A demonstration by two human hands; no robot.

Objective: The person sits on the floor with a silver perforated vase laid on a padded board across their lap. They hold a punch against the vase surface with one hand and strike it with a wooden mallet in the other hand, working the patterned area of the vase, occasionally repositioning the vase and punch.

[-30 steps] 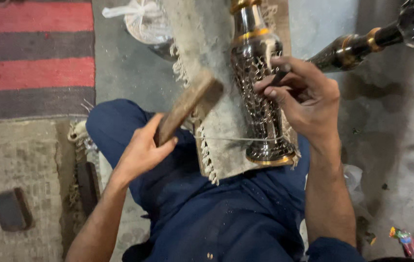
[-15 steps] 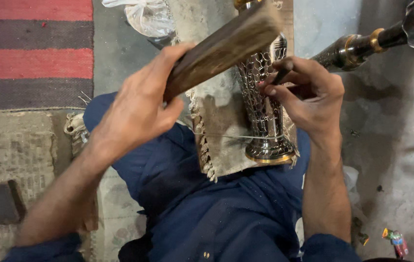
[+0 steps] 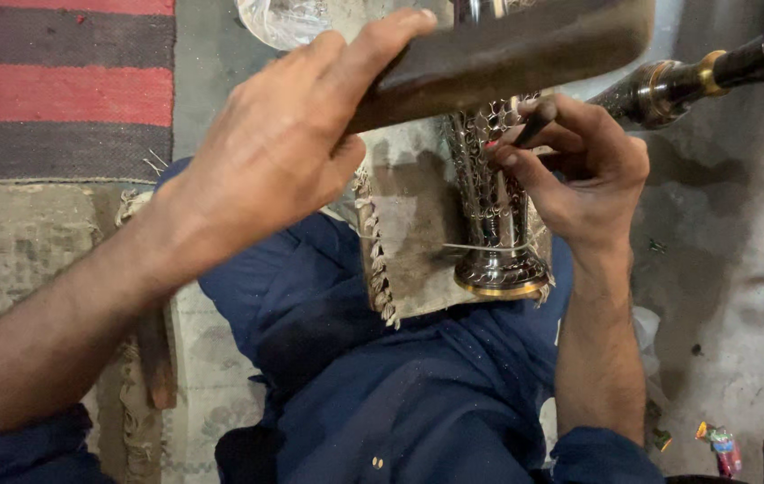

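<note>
I sit on a grey concrete floor (image 3: 722, 296) beside a striped rug (image 3: 59, 90). My left hand (image 3: 283, 152) grips a mallet (image 3: 507, 54); my right hand (image 3: 579, 170) pinches a punch (image 3: 534, 125) against the vase (image 3: 494, 215) on my lap.

A clear plastic bag (image 3: 288, 22) lies crumpled on the floor just beyond the frayed cloth (image 3: 409, 242), at its far left corner. A small red, green and yellow wrapper (image 3: 720, 445) lies well right of the cloth, nearer the person.
</note>
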